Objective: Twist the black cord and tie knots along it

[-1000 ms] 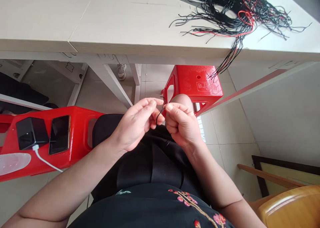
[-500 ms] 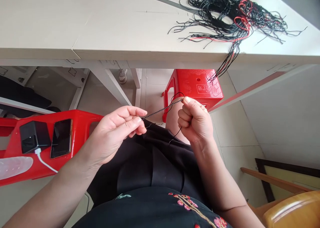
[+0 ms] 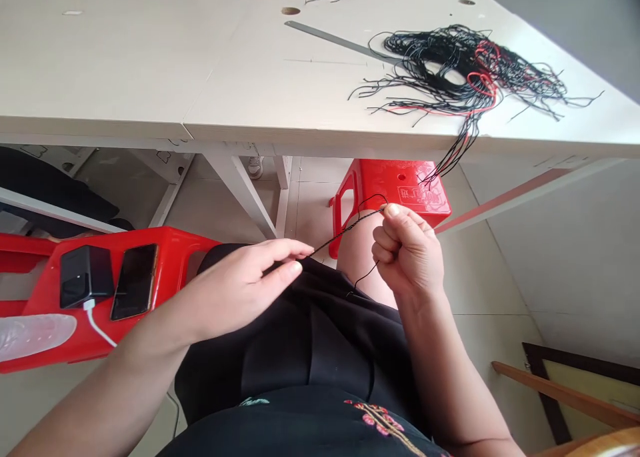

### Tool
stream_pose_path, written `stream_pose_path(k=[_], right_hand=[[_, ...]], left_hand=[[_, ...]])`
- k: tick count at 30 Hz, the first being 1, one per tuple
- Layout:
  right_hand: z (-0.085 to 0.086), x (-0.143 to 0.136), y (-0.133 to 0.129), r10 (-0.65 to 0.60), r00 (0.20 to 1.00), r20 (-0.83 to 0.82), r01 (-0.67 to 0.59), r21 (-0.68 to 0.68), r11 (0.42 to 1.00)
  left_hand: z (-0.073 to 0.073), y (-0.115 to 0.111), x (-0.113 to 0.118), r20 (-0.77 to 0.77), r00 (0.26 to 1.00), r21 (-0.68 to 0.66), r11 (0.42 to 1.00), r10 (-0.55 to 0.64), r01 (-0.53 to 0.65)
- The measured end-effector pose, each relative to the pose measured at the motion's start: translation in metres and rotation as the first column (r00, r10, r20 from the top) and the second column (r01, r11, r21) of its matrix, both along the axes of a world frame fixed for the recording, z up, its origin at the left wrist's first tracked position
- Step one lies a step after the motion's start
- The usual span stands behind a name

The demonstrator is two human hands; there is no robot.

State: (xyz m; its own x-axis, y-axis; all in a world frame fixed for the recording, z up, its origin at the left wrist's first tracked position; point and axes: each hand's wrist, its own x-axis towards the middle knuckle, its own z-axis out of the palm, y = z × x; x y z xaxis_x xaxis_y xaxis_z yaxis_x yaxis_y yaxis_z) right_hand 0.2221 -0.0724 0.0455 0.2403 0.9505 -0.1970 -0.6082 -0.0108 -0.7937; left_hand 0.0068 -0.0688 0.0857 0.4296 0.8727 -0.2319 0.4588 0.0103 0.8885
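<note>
A thin black twisted cord (image 3: 343,233) runs taut on a slant between my two hands, above my lap. Its upper right end is pinched between the thumb and bent forefinger of my right hand (image 3: 407,247), the other fingers curled in. A loose black strand loops over the cord near that pinch, and another hangs below the fist toward the dark skirt. The lower left end goes in at the fingertips of my left hand (image 3: 255,280). Those fingers are stretched long with the thumb just beneath, and the exact grip is hidden behind them.
On the white table (image 3: 125,77) lie a tangled bundle of black and red cords (image 3: 440,63), partly over the edge, and a metal ruler (image 3: 335,40). Red stools (image 3: 173,243) stand left and ahead. A phone (image 3: 134,281) and black power bank (image 3: 86,277) rest on the left one.
The view has tilted up, showing more of the table. My left hand has turned palm-down, its fingers straighter. My right hand keeps its pinch on the cord.
</note>
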Motion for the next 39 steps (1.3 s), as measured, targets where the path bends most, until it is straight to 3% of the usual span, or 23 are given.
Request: stream_pose_path(k=[2,6,12,16,22,30,35,39], right_hand=[[0.003,-0.007,-0.002,0.036,0.999,0.015,-0.036,0.028,0.999],[-0.001,-0.020,-0.008,0.128,0.987,0.100,-0.135,0.073,0.988],[-0.012,-0.027,-0.013,0.182,0.958,0.220,-0.193,0.029,0.981],[-0.014,-0.031,-0.014,0.189,0.955,0.227,-0.211,0.075,0.975],[-0.009,-0.040,-0.016,0.179,0.958,0.223,-0.212,0.136,0.968],[0.002,-0.045,-0.022,0.227,0.965,0.134,-0.237,0.060,0.970],[0.002,-0.048,-0.025,0.195,0.974,0.117,-0.204,0.077,0.976],[-0.004,-0.049,-0.024,0.182,0.979,0.094,-0.185,0.023,0.982]], left_hand=[[0.000,0.000,0.010,-0.057,0.998,0.100,0.994,-0.029,0.035],[0.000,0.007,0.036,0.146,0.989,0.196,0.978,0.037,-0.065],[-0.010,0.021,0.051,0.361,0.928,0.076,0.989,0.094,-0.130],[-0.019,0.020,0.056,0.472,0.863,0.040,0.974,0.180,-0.225],[-0.027,0.016,0.065,0.510,0.818,0.172,0.901,0.265,-0.399],[-0.027,0.014,0.065,0.485,0.830,0.379,0.790,0.274,-0.482],[-0.027,0.016,0.064,0.496,0.819,0.388,0.771,0.287,-0.505],[-0.028,0.016,0.066,0.482,0.846,0.429,0.780,0.229,-0.455]])
